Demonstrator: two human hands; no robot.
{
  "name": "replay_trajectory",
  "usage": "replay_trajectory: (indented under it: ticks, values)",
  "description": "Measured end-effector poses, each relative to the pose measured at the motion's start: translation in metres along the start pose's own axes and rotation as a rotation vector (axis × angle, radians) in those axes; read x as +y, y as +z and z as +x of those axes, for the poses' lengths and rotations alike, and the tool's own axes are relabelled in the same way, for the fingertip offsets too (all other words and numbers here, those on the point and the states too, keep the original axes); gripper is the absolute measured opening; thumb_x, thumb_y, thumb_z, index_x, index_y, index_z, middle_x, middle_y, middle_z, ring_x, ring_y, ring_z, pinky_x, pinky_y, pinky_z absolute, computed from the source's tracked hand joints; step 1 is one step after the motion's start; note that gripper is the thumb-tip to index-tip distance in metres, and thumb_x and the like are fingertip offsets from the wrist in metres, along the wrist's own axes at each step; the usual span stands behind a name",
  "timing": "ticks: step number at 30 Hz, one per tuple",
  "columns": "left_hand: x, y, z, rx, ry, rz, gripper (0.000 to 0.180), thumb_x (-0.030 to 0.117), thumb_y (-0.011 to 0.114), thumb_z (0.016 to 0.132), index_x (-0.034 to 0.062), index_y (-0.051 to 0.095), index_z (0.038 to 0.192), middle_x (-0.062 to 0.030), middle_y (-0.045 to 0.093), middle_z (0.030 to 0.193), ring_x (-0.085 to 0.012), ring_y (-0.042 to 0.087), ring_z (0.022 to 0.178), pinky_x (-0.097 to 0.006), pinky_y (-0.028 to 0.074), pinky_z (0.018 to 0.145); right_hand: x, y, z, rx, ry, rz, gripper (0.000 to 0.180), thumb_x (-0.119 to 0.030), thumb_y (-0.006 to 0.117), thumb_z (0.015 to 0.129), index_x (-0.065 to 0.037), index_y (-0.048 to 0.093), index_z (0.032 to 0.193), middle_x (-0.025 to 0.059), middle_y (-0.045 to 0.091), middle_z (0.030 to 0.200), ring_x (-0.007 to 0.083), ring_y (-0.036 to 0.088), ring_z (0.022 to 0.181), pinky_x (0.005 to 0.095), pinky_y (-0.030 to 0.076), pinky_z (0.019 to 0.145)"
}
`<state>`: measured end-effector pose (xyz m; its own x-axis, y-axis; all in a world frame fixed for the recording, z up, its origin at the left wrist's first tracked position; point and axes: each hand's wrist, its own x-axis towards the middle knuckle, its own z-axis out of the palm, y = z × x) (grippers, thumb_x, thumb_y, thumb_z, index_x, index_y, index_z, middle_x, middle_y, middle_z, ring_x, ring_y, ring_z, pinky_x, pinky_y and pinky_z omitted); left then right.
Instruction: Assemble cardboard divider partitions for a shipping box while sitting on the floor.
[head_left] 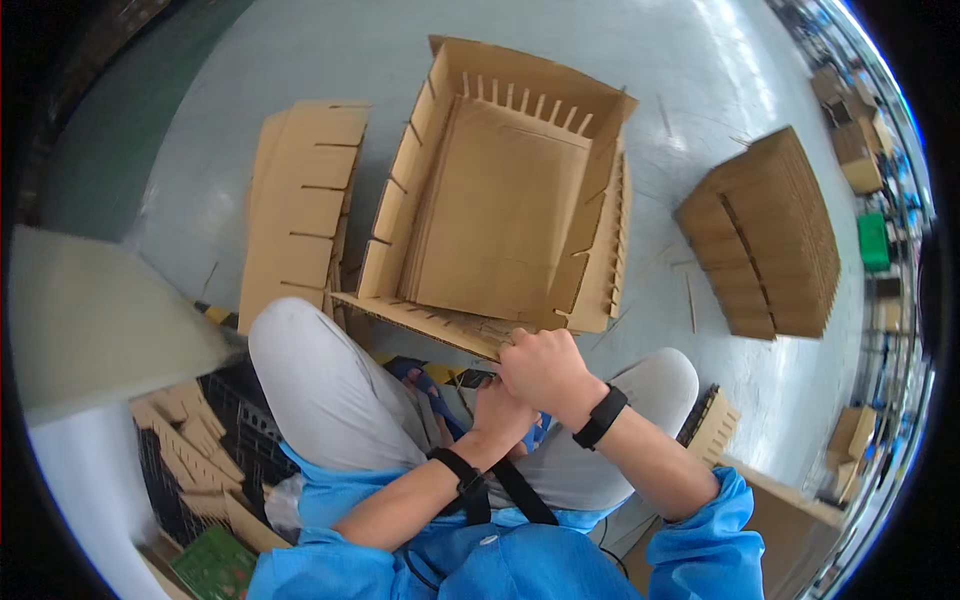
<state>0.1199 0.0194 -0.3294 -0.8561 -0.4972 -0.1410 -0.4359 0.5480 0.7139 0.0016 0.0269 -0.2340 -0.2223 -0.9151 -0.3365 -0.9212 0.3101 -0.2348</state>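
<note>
Right fingers (513,349) curled on carton edge (428,323); left fingers (492,392) curled below.

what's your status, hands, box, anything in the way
Right hand at near edge of cardboard box, left hand close by. Box open-topped. Possible obstacle: slotted sheets close on its left.

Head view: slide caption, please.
Bare right hand at the near edge of an open, rectangular brown cardboard box, bare left hand alongside.

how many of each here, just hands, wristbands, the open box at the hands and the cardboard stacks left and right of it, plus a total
Hands: 2
Wristbands: 2
Box: 1
Stacks: 2
Total: 7
</note>
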Motion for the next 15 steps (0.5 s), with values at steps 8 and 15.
replay_trajectory:
  ticks: [8,15]
  values:
    - [0.012,-0.014,0.014,0.019,0.181,0.071,0.012,0.024,0.065,0.071,0.0132,0.065,0.075,-0.0072,0.064,0.068,-0.0265,0.063,0.068,-0.041,0.049,0.062,-0.011,-0.076,-0.012,0.021,-0.198,0.011,0.012,-0.018,0.064,0.07,-0.007,0.068,0.068,0.0103,0.065,0.069,0.0284,0.067,0.065,0.0376,0.051,0.054]
    - [0.022,-0.006,0.016,-0.242,-0.107,-0.156,0.011,0.022,0.063,0.073,0.0115,0.065,0.074,-0.0095,0.065,0.075,-0.0282,0.063,0.073,-0.043,0.05,0.064,-0.023,-0.168,-0.053,-0.064,-0.203,-0.039,0.015,-0.02,0.064,0.074,-0.007,0.068,0.066,0.0117,0.065,0.065,0.0293,0.067,0.066,0.0399,0.05,0.054]
